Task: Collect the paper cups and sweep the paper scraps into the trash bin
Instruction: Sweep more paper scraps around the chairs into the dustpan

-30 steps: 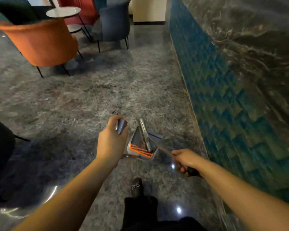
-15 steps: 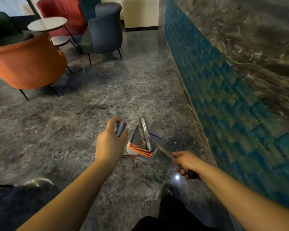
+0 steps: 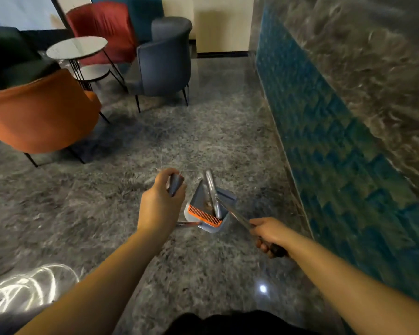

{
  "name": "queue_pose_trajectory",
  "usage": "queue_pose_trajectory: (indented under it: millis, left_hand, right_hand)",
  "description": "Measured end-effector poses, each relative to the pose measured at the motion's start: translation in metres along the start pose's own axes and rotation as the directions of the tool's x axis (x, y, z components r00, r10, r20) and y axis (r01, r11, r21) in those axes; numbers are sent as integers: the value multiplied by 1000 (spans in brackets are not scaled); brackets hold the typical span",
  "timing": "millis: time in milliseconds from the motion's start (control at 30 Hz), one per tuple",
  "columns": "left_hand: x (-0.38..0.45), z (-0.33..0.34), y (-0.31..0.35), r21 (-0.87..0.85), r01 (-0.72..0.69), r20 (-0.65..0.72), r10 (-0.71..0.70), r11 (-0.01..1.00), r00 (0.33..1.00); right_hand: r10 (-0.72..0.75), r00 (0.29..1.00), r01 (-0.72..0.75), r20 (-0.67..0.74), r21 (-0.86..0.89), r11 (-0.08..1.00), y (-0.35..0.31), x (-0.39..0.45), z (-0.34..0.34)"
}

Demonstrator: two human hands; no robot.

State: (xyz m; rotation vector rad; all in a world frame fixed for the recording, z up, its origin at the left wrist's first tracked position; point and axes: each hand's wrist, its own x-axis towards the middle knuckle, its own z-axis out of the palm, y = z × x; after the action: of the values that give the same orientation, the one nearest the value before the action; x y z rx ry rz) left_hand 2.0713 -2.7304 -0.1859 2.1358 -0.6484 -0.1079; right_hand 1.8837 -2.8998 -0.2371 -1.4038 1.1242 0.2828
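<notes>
Two bare forearms reach forward over dark clothing cut off at the bottom edge. The left hand [image 3: 160,204] is curled round the grey handle top [image 3: 175,184] of the grey long-handled dustpan with an orange comb edge [image 3: 205,215]; its palm hides most of that handle, only a short metal stretch showing below the wrist. The right hand [image 3: 269,234] grips the dark end of the silver broom pole [image 3: 232,213], which slants down into the pan; the broom head is hard to make out, and something small and brownish lies blurred inside the pan. Both hang above the polished grey marble floor [image 3: 203,131], beside the blue tiled wall [image 3: 336,141]. Compared with half a second ago the grips match, while the orange armchair [image 3: 39,117], round side table [image 3: 76,47] and dark grey chair [image 3: 166,59] sit lower and nearer in view, and a shoe seen then is gone.
</notes>
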Motion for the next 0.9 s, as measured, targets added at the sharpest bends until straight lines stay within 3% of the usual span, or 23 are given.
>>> queue_pose_trajectory:
  millis: [567,900]
  left_hand:
    - [405,120,7,-23,-67,46,68,997,997]
    - [623,237,35,-52,-95,100,99,994,990]
  right_hand:
    - [40,999,-40,2,-65,997,-283,271,-118]
    - [18,999,-21,-35,-107,994,-423,424,-227]
